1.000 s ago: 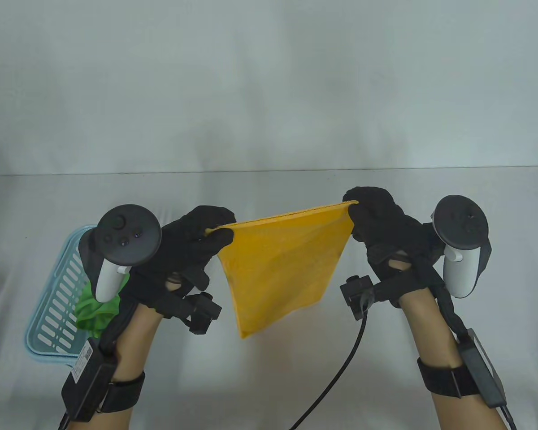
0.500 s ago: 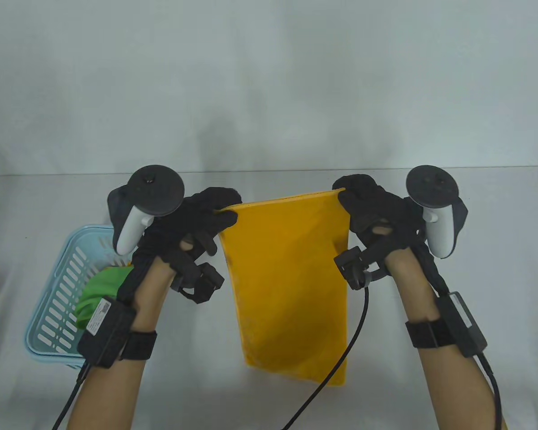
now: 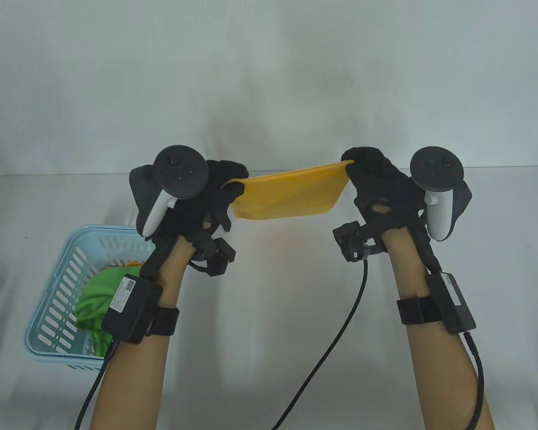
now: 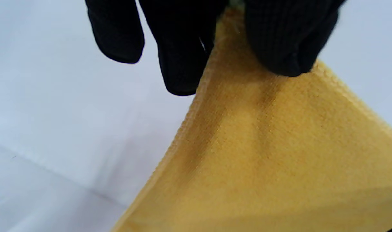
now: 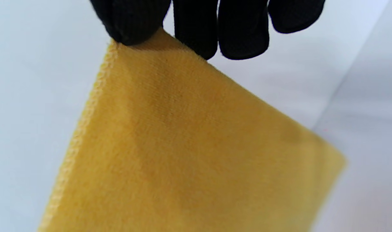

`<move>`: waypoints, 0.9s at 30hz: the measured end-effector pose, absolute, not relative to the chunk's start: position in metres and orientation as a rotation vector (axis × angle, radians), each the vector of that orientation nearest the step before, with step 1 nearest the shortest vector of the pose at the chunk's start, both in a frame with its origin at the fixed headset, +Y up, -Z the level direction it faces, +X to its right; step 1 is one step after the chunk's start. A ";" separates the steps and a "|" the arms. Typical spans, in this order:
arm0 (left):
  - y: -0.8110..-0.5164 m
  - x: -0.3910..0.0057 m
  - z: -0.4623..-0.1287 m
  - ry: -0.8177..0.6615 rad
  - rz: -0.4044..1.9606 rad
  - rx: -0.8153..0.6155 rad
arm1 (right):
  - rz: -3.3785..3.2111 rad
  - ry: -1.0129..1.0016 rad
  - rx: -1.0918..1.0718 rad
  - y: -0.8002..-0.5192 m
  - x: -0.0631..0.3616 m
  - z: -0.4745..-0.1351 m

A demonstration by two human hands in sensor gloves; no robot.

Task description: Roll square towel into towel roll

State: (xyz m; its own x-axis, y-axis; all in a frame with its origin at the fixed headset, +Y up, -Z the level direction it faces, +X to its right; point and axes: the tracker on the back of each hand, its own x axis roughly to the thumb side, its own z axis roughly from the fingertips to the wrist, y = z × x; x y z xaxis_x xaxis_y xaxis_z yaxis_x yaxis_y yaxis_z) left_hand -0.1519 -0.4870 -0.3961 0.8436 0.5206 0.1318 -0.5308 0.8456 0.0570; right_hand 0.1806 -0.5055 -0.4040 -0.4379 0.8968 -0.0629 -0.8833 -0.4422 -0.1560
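A square yellow towel (image 3: pixel 291 193) hangs stretched in the air between both hands, above the far part of the white table (image 3: pixel 269 268). My left hand (image 3: pixel 231 190) pinches its left top corner, thumb over the cloth. My right hand (image 3: pixel 352 166) pinches the right top corner. In the left wrist view the towel (image 4: pixel 273 161) spreads down from the gloved fingertips (image 4: pixel 183 74). The right wrist view has the towel (image 5: pixel 189 154) falling away from the thumb (image 5: pixel 131 29), its hemmed edge on the left.
A light blue slotted basket (image 3: pixel 58 291) stands at the left front and holds a crumpled green cloth (image 3: pixel 94 300). A black cable (image 3: pixel 336 331) runs from the right wrist across the table toward the front edge. A white wall rises behind the table.
Both hands have moved up and away from me, carrying the towel. The cloth hung long toward the front edge before; its free end has now swung away, so it looks short.
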 end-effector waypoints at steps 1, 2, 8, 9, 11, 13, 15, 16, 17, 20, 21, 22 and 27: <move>-0.497 -0.152 -0.397 -0.115 0.557 0.072 | 2.029 -0.107 -0.168 -0.514 0.181 -0.404; -0.514 -0.152 -0.397 -0.114 0.576 0.037 | 2.033 -0.085 -0.180 -0.530 0.182 -0.402; -0.582 -0.153 -0.384 -0.127 0.586 -0.092 | 2.048 0.028 -0.177 -0.598 0.183 -0.380; -0.595 -0.152 -0.378 -0.136 0.579 -0.119 | 2.053 0.050 -0.169 -0.609 0.184 -0.375; -0.613 -0.151 -0.368 -0.153 0.561 -0.152 | 2.073 0.101 -0.153 -0.628 0.186 -0.363; -0.629 -0.149 -0.358 -0.170 0.532 -0.190 | 2.092 0.160 -0.136 -0.645 0.188 -0.352; -0.644 -0.147 -0.347 -0.192 0.508 -0.228 | 2.103 0.208 -0.125 -0.660 0.191 -0.342; -0.652 -0.146 -0.341 -0.207 0.499 -0.246 | 2.108 0.244 -0.112 -0.668 0.192 -0.336; -0.658 -0.144 -0.335 -0.216 0.492 -0.264 | 2.117 0.285 -0.103 -0.674 0.194 -0.331; -0.671 -0.142 -0.322 -0.244 0.477 -0.301 | 2.127 0.381 -0.062 -0.688 0.197 -0.320; -0.677 -0.141 -0.318 -0.252 0.478 -0.318 | 2.132 0.418 -0.044 -0.694 0.198 -0.317; -0.681 -0.141 -0.316 -0.258 0.478 -0.335 | 2.136 0.446 -0.034 -0.698 0.198 -0.315; -0.697 -0.141 -0.311 -0.283 0.484 -0.417 | 2.153 0.604 0.024 -0.706 0.200 -0.308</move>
State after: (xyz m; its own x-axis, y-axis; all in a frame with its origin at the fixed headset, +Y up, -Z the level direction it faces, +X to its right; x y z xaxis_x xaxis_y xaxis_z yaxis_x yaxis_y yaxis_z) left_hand -0.1414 -0.6973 -0.3114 0.8494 0.5018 0.1636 -0.3886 0.8043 -0.4496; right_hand 0.1997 -0.7060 -0.3082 -0.6172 0.7620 -0.1959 -0.7526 -0.4992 0.4293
